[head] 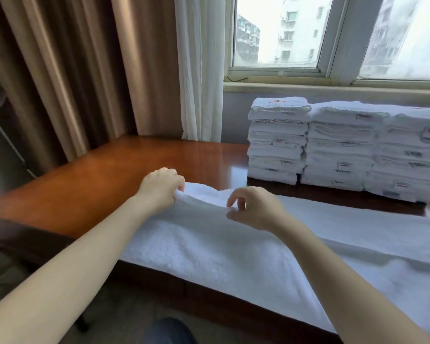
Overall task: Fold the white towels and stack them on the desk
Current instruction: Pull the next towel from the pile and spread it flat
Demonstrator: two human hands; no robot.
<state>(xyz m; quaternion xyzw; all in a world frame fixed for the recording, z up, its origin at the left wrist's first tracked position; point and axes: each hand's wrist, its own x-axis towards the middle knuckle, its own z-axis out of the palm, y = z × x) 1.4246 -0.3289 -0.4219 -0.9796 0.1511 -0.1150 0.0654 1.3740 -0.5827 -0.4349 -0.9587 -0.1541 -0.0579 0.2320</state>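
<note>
- Plainly, the desk (90,184) carried everything, and its bare wood stretched away to the left of the grip.
- The open towel (209,249) lay spread on it. Its long axis ran from the grip away to the right and out of view.
- The stacks of folded towels (340,145), three side by side, stood beyond and to the right of the grip, well apart from it.
- The left hand (163,187) clenched the towel's far left corner and held it slightly raised.
- The right hand (255,208) sat just right of that on the far edge with its fingers curled. Whether they pinched the cloth could not be told. The fold probably called for carrying this end rightward along the towel's length.
</note>
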